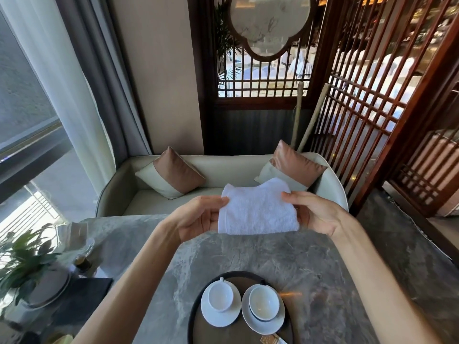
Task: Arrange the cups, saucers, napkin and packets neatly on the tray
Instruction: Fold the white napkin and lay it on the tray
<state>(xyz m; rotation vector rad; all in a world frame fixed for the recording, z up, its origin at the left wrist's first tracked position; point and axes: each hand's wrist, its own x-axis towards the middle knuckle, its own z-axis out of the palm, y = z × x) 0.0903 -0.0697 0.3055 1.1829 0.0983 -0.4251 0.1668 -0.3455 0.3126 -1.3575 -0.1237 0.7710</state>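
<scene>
A folded white napkin (258, 211) is held up in the air above the far half of the grey marble surface (260, 256), well beyond the tray (192, 316). The left hand (196, 218) pinches the napkin's left edge, thumb on top and fingers underneath; the right hand (315, 212) pinches its right edge in the same way. The cloth is stretched flat between the two hands, and its ribbed weave shows.

The tray is dark, round and rimmed, and sits at the near edge of the surface, directly below the napkin in the view. On it stand two white saucers side by side, almost touching. The left saucer (219, 316) carries a white cup (220, 296) with its handle pointing away from the person. The right saucer (263, 324) carries a second white cup (263, 302). Both cups look empty. Just nearer than the right saucer, at the picture's bottom edge, lie small packets (270, 340), one brown and one pale, partly cut off.

Left of the tray, a potted plant (22, 259) and a dark flat mat (87, 291) sit on the surface. Beyond the surface's far edge stands a pale sofa (223, 170) with two brown-and-cream cushions.
</scene>
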